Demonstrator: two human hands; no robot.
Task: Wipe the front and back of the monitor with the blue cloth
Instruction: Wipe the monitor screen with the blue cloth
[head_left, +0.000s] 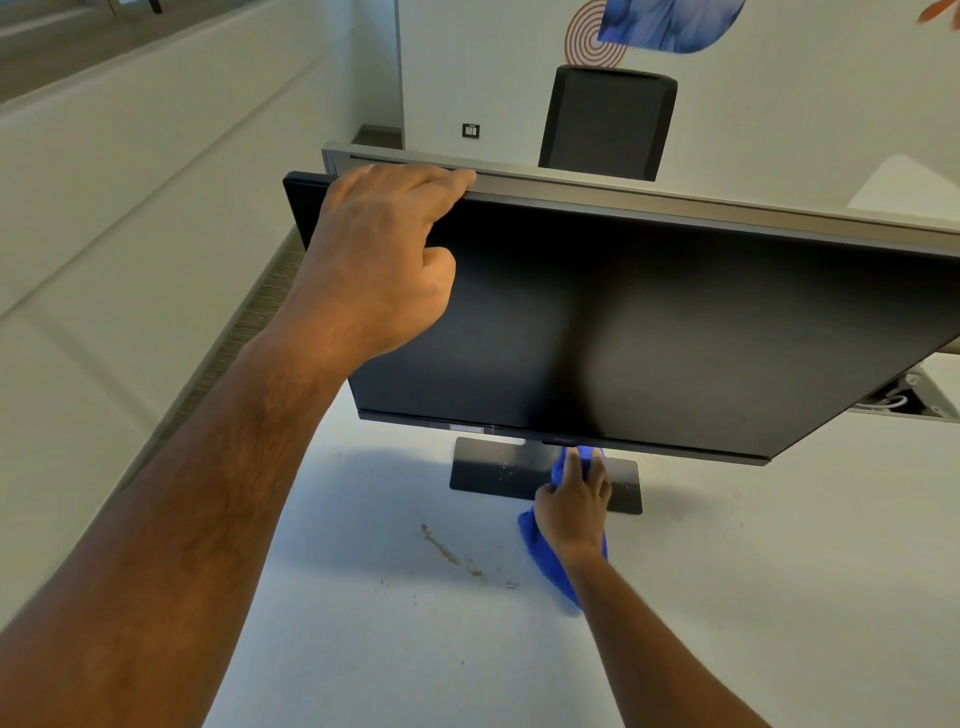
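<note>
Blue cloth (545, 566) is bunching inside the right hand (571, 506), its grip closing on it at the stand's base (488, 470); the left hand (379, 265) is clamping the monitor (649, 322) top edge, steadying it upright on the bench (389, 649).

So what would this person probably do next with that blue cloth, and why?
Probably lift the right hand and the blue cloth from the stand base up onto the dark screen. The cloth sits low, under the screen's bottom edge, while the left hand grips the monitor's top corner, steadying it. The screen itself is what needs wiping.
</note>
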